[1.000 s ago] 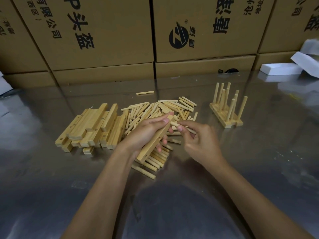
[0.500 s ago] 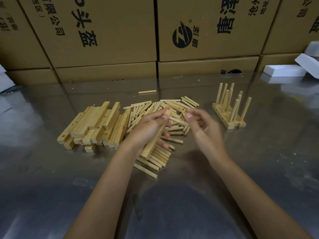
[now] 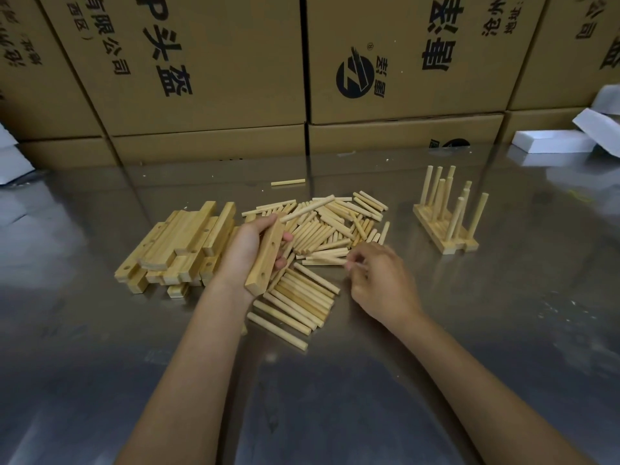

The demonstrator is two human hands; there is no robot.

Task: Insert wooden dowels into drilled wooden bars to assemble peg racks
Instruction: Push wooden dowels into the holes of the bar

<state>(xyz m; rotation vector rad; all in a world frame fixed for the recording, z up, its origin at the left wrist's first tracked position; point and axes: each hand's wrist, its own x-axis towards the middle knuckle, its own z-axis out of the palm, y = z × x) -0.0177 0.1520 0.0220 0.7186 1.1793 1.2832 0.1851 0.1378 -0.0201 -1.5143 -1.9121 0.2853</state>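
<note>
Three holes in pale drilled bar (image 3: pixel 265 256), gripped by left hand (image 3: pixel 242 254)

Printed cardboard boxes (image 3: pixel 208 62) stacked behind, white foam pieces (image 3: pixel 553 146) at right, reflective metal table (image 3: pixel 503 330)

The steel table (image 3: pixel 503 330) in front of me was shiny and smudged. On it lay a stack of drilled bars (image 3: pixel 181 250) to my left, a loose heap of dowels (image 3: pixel 322 236) at the middle, and one stray dowel (image 3: pixel 288 182) farther back. A finished rack (image 3: pixel 446 226) stood upright to the right, white foam blocks (image 3: pixel 553 146) sat at the far right corner, and cartons (image 3: pixel 208 78) lined the back edge.
</note>
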